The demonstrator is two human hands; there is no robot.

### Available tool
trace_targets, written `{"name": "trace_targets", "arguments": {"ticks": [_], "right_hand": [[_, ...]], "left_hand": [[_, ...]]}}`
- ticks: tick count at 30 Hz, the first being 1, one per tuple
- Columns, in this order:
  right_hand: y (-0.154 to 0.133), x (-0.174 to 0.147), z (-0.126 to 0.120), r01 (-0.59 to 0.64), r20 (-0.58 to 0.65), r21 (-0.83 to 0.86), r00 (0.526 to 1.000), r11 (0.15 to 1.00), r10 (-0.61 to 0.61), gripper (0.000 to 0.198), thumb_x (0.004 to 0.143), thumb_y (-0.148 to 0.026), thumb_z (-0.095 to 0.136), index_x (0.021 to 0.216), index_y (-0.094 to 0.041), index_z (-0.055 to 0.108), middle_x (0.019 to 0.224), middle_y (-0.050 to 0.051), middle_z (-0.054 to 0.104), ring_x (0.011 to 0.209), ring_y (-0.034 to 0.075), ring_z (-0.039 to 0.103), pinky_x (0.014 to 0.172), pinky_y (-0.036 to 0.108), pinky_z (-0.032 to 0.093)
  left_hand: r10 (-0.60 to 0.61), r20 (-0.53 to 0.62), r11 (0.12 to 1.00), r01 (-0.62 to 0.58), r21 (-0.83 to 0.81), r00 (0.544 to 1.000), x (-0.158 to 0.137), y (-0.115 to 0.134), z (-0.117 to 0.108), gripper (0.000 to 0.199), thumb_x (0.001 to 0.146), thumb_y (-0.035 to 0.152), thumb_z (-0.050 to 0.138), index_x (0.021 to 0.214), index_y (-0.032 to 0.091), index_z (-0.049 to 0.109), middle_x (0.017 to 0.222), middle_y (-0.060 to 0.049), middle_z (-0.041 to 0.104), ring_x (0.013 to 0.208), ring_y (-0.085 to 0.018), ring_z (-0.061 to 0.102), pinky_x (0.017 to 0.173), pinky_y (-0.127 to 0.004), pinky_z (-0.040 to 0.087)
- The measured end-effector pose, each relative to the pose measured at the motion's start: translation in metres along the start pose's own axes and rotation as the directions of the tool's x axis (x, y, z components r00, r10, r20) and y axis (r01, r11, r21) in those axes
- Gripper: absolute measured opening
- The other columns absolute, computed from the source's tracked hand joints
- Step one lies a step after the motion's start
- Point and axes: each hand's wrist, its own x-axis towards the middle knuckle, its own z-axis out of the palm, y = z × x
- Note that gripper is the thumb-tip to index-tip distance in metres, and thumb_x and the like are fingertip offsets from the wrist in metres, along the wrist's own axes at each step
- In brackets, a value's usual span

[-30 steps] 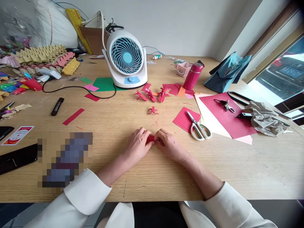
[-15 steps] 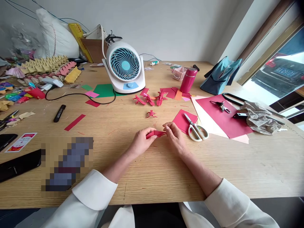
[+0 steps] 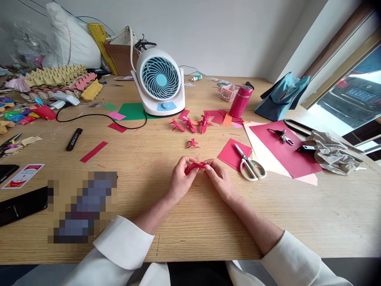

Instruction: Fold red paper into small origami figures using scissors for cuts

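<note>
A small piece of folded red paper (image 3: 195, 167) is held just above the table between my two hands. My left hand (image 3: 182, 176) pinches its left part between thumb and fingers. At its right end, the thumb and fingertips of my right hand (image 3: 219, 178) close on the tip. Beyond the hands lies a small red folded paper figure (image 3: 193, 143), and farther back several more red folded figures (image 3: 190, 124) sit in a row. To the right, scissors (image 3: 250, 163) with white handles rest partly on square red paper (image 3: 230, 153).
A white fan (image 3: 162, 83) stands at the back on green paper (image 3: 127, 112). A pink bottle (image 3: 240, 101), a teal bag (image 3: 281, 99) and crumpled grey material (image 3: 331, 153) are on the right. A black marker (image 3: 74, 139), a red strip (image 3: 93, 151) and phones lie left.
My right hand has come closer to the left, and its fingertips now pinch the folded paper's right end. The view has shifted slightly.
</note>
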Motion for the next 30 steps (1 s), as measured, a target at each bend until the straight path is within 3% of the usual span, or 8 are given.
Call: {"name": "trace_targets", "arguments": {"ticks": [3, 8, 12, 16, 22, 30], "right_hand": [[0.003, 0.0, 0.001, 0.005, 0.017, -0.01, 1.0, 1.0, -0.004, 0.042, 0.095, -0.059, 0.047, 0.083, -0.021, 0.06, 0.076, 0.002, 0.059, 0.072, 0.017, 0.055, 0.071, 0.031, 0.046], [0.012, 0.004, 0.003, -0.014, -0.046, -0.011, 0.999, 1.0, 0.013, 0.032, 0.087, -0.05, 0.063, 0.077, -0.02, 0.057, 0.067, -0.001, 0.054, 0.062, 0.014, 0.048, 0.06, 0.028, 0.04], [0.015, 0.004, 0.003, 0.042, -0.055, -0.136, 0.997, 0.99, -0.05, 0.024, 0.089, -0.039, 0.059, 0.075, -0.02, 0.056, 0.068, 0.0, 0.055, 0.063, 0.014, 0.048, 0.06, 0.028, 0.04], [0.013, 0.001, 0.003, 0.037, -0.039, -0.235, 0.998, 0.971, -0.047, 0.019, 0.089, -0.036, 0.059, 0.078, -0.02, 0.056, 0.068, 0.0, 0.057, 0.06, 0.013, 0.048, 0.056, 0.027, 0.037], [0.01, 0.0, 0.004, 0.026, -0.002, -0.193, 1.0, 0.981, -0.027, 0.026, 0.089, -0.042, 0.062, 0.078, -0.02, 0.055, 0.069, 0.001, 0.058, 0.062, 0.014, 0.05, 0.056, 0.027, 0.039], [0.007, 0.006, 0.001, -0.04, 0.154, 0.098, 0.988, 0.994, 0.025, 0.041, 0.081, -0.06, 0.069, 0.082, -0.021, 0.057, 0.076, 0.002, 0.062, 0.07, 0.016, 0.057, 0.066, 0.031, 0.048]], "left_hand": [[0.026, -0.013, 0.999, -0.026, 0.043, 1.0, -0.001, -0.002, -0.001, 0.026, 0.085, 0.031, 0.065, 0.104, 0.018, 0.053, 0.087, -0.005, 0.072, 0.082, -0.018, 0.07, 0.081, -0.03, 0.053], [0.048, 0.033, 0.98, -0.053, 0.192, 0.998, -0.005, 0.0, 0.0, 0.021, 0.086, 0.025, 0.061, 0.106, 0.018, 0.058, 0.089, -0.004, 0.072, 0.079, -0.016, 0.067, 0.074, -0.026, 0.05], [0.059, 0.091, 0.912, -0.091, 0.4, 0.994, -0.005, 0.006, -0.003, 0.006, 0.084, 0.02, 0.06, 0.087, 0.018, 0.065, 0.074, 0.001, 0.067, 0.066, -0.012, 0.058, 0.065, -0.023, 0.044], [0.126, 0.132, 0.849, -0.176, 0.498, 0.983, -0.002, 0.01, -0.008, 0.007, 0.08, 0.014, 0.062, 0.074, 0.017, 0.062, 0.07, 0.002, 0.063, 0.065, -0.011, 0.055, 0.065, -0.022, 0.042], [0.137, 0.172, 0.826, -0.208, 0.523, 0.976, -0.003, 0.014, -0.01, 0.014, 0.079, 0.016, 0.06, 0.066, 0.017, 0.057, 0.064, 0.004, 0.055, 0.061, -0.01, 0.047, 0.062, -0.022, 0.036], [-0.078, 0.18, 0.936, 0.01, 0.353, 0.981, -0.005, 0.015, -0.012, 0.027, 0.081, 0.04, 0.064, 0.07, 0.015, 0.06, 0.062, 0.003, 0.055, 0.059, -0.01, 0.047, 0.056, -0.022, 0.036]]}}
